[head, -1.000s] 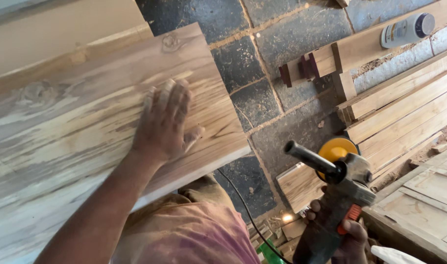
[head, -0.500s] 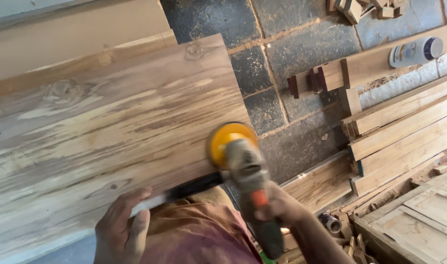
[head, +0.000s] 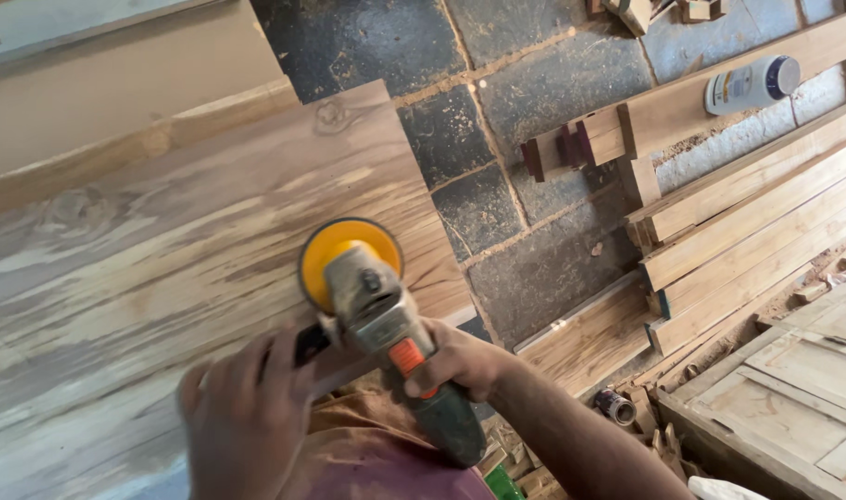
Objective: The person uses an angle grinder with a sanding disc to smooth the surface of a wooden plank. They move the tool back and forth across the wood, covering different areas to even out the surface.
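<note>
A wide wooden plank [head: 145, 268] with streaky grain lies across the left of the view. On it rests a dusty grinder-type sander [head: 386, 333] with a yellow disc [head: 335, 245] and an orange switch. My right hand [head: 460, 361] grips the sander's body near the plank's right end. My left hand [head: 247, 407] is closed around the sander's black side handle, close to the plank's near edge. The handle is mostly hidden by my fingers.
Dark stone floor tiles [head: 497, 120] lie beyond the plank's end. Stacked timber boards [head: 738, 231] run along the right, with a white bottle [head: 752, 83] on one. A panelled wooden piece [head: 793, 407] sits at lower right. A small can [head: 615, 406] lies among offcuts.
The sander has moved left onto the plank. My left hand, flat on the wood a second ago, now holds the side handle.
</note>
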